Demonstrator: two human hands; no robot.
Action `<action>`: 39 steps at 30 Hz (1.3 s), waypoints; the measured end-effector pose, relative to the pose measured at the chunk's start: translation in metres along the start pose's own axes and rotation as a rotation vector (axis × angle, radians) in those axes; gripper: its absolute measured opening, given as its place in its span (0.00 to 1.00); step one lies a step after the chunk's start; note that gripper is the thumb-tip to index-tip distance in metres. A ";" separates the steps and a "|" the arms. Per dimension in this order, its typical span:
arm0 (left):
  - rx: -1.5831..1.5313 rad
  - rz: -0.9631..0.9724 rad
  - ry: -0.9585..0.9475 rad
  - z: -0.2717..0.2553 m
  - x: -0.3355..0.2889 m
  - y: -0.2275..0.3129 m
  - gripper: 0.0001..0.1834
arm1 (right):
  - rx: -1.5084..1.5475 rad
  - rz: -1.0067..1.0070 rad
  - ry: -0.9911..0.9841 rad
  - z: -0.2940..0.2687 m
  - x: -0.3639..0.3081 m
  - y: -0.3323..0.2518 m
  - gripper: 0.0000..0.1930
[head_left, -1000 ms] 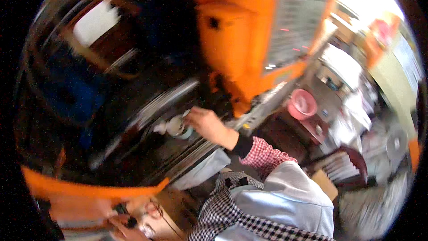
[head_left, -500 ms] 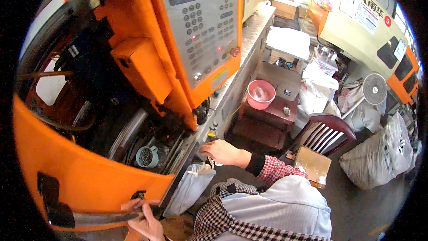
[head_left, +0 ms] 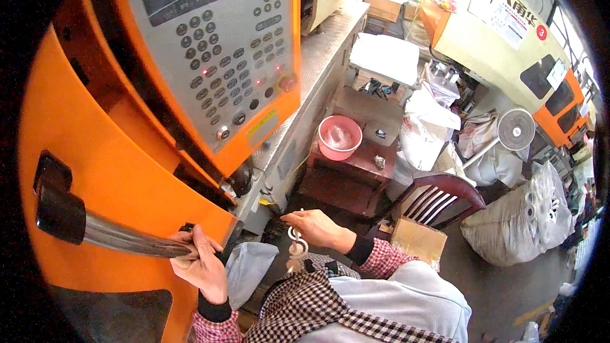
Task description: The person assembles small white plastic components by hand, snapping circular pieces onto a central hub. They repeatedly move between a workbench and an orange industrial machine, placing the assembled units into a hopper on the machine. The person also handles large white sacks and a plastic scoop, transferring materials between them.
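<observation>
My left hand (head_left: 202,265) is closed around the lower end of a curved metal handle (head_left: 133,236) with a black mount, fixed to an orange sliding door (head_left: 127,184). My right hand (head_left: 318,228) pinches a small white part with ring shapes (head_left: 296,242), which hangs below its fingertips; its exact kind cannot be made out. Above the door stands a grey control panel (head_left: 222,57) in an orange housing, with rows of buttons. A pale bag (head_left: 250,270) hangs between my two hands, beside the machine.
Past the machine's metal ledge (head_left: 318,70), a pink basin (head_left: 340,138) rests on a dark red low table (head_left: 346,181). To the right are a wooden chair (head_left: 451,187), a cardboard box (head_left: 418,241), a fan (head_left: 515,129) and a stuffed plastic sack (head_left: 515,216). Another machine (head_left: 508,32) stands behind.
The orange door has slid across, with my left hand on its handle, and covers the opening where a cup of granules showed. My right hand keeps the white part. The view has shifted.
</observation>
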State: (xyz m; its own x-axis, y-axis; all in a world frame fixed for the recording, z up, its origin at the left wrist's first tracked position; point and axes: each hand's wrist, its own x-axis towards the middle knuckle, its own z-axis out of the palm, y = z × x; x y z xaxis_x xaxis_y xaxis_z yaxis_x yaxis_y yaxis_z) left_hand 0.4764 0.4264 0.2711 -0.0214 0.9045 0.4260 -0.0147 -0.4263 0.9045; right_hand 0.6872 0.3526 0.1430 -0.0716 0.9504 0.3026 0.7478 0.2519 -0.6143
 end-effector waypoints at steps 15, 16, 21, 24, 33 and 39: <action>0.396 0.390 -0.034 0.025 0.014 -0.028 0.10 | 0.385 -0.093 -0.239 0.010 0.055 0.011 0.11; 0.247 0.212 -0.069 0.023 0.009 -0.023 0.16 | 0.403 -0.093 -0.298 0.010 0.059 0.003 0.11; 0.496 0.384 0.262 -0.070 -0.064 -0.014 0.17 | 0.688 -0.040 -0.529 0.040 0.065 -0.054 0.10; 0.642 -0.257 0.143 -0.137 -0.131 -0.020 0.14 | 0.771 -0.178 -0.576 0.085 0.069 -0.091 0.11; 0.208 -0.731 0.354 -0.192 -0.253 0.007 0.10 | 1.240 0.346 -1.316 0.223 0.042 -0.228 0.11; -0.059 -0.516 1.027 -0.215 -0.311 0.026 0.10 | 1.032 -0.038 -1.509 0.251 -0.014 -0.289 0.20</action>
State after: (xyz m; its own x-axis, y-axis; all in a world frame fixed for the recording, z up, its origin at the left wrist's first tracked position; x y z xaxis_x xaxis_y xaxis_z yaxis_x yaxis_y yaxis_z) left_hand 0.2677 0.1315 0.1574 -0.8032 0.5459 -0.2385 -0.3047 -0.0324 0.9519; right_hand 0.3063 0.3123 0.1332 -0.9795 0.1282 -0.1553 0.1142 -0.2819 -0.9526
